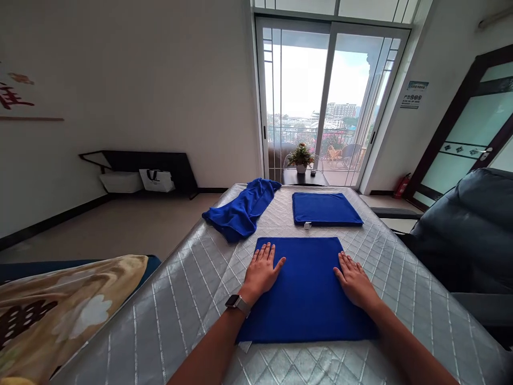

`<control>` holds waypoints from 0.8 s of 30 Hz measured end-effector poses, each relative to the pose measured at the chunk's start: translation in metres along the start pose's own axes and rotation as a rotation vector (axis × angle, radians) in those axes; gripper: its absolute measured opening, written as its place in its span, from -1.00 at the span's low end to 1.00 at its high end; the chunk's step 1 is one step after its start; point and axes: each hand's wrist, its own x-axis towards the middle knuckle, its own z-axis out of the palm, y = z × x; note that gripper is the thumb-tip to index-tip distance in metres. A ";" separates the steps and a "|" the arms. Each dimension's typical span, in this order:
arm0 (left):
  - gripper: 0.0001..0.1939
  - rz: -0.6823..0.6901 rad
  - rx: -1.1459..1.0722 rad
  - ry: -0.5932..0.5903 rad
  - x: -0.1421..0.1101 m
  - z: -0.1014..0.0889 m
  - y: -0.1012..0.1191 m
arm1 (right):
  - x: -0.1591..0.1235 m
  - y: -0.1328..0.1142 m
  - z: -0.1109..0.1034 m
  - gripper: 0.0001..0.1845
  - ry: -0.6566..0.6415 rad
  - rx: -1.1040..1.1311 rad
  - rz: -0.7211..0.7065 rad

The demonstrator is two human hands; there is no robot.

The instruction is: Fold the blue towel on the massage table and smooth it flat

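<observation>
the fingers (267,252) of the left hand (261,272) lie straight and close together, thumb spread to the side; in the head view they press flat near the left edge of a blue cloth (306,289) and grip nothing. those of the right hand (356,283) are stretched out too, thumb apart, laid along the cloth's right edge with no grip on it. the cloth is at the lower centre of the frame, smooth and squared, with a white tag (245,346) poking out at its near left corner. it rests on a silver quilted cover (188,305).

beyond it, right of centre, is a folded cloth (326,208) of the same blue, lying flat, near the first but apart from it. left of that, at mid-frame, a crumpled cloth (244,208), also blue, lies in loose folds near the cover's far left edge. a watch (233,301) sits on the left wrist.

at the lower left is a patterned blanket (100,299); at the right edge, a black chair (473,230). at the upper centre, a potted plant (301,156) stands before a glass door (296,80). a white bag (156,182) is by the wall on the left.
</observation>
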 end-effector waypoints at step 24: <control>-0.08 0.002 0.131 -0.112 0.012 -0.018 0.030 | -0.004 -0.012 -0.016 -0.25 -0.012 0.096 0.025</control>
